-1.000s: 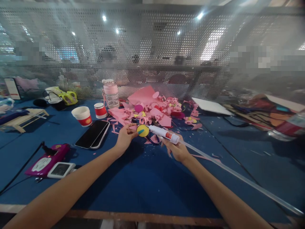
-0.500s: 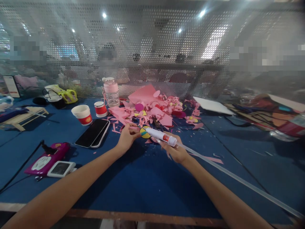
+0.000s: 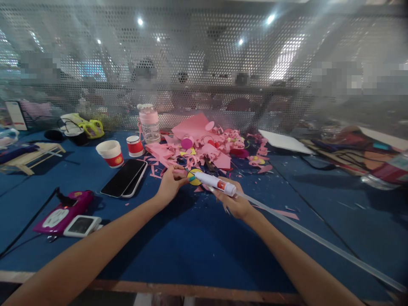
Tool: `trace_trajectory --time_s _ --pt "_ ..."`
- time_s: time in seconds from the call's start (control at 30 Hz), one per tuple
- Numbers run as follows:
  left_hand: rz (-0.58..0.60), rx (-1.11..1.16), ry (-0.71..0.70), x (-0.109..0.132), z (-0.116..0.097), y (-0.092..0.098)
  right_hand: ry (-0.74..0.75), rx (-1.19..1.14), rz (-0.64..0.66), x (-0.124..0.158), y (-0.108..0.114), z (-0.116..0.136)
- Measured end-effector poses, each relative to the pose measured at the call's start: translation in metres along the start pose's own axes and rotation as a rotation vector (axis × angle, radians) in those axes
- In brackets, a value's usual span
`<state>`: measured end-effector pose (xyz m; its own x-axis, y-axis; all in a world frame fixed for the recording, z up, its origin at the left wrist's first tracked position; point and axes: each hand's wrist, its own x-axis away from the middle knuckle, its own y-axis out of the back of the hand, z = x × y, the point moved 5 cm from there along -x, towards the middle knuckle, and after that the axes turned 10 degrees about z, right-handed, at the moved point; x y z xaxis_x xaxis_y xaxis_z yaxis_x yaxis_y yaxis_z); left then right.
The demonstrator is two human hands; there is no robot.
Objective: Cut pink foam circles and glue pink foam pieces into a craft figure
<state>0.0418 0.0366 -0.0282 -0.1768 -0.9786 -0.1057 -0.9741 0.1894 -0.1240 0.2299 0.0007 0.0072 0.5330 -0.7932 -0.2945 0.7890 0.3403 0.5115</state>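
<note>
My left hand (image 3: 170,183) pinches a small yellow paper disc (image 3: 193,177) with a teal mark, holding it just above the blue table (image 3: 178,238). My right hand (image 3: 234,201) grips a white glue pen (image 3: 215,183) with a red label, its tip touching the disc. A long clear glue stick (image 3: 318,242) runs from the pen's back end toward the lower right. Both hands are just in front of a heap of pink paper scraps (image 3: 204,146).
A black phone (image 3: 124,178) lies left of my hands, with two red-and-white paper cups (image 3: 110,154) and a pink-lidded bottle (image 3: 148,123) behind it. A magenta device (image 3: 63,212) with a cable sits near left. A perforated metal screen (image 3: 204,72) closes the back.
The disc and the pen tip have dropped slightly and moved closer together; the disc is now partly hidden behind the pen. The hands have barely shifted otherwise.
</note>
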Motion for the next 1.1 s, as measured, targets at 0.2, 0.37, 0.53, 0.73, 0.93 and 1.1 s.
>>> trace_trajectory --time_s 0.2,0.37,0.53,0.73,0.93,1.1 --pt "0.001 -0.005 -0.012 0.0000 -0.0011 0.0001 -0.029 -0.026 -0.029 0.0014 0.0003 -0.0074" --pt "0.012 0.031 -0.010 -0.0011 0.0007 -0.0004 -0.060 -0.034 -0.055 0.0015 0.0013 -0.0058" --pt "0.013 0.044 -0.020 -0.0009 -0.0002 -0.0010 -0.072 -0.028 -0.094 0.0022 0.0027 -0.0048" --pt "-0.002 -0.014 -0.006 -0.0007 -0.0013 0.0010 -0.060 -0.004 -0.110 0.0023 0.0053 -0.0036" --pt "-0.006 -0.010 -0.015 -0.0013 -0.0003 0.0025 -0.055 -0.007 -0.094 0.0012 0.0066 0.0008" --pt "-0.020 -0.031 -0.025 -0.0008 -0.0022 0.0027 -0.049 0.022 -0.103 0.0021 0.0087 -0.0009"
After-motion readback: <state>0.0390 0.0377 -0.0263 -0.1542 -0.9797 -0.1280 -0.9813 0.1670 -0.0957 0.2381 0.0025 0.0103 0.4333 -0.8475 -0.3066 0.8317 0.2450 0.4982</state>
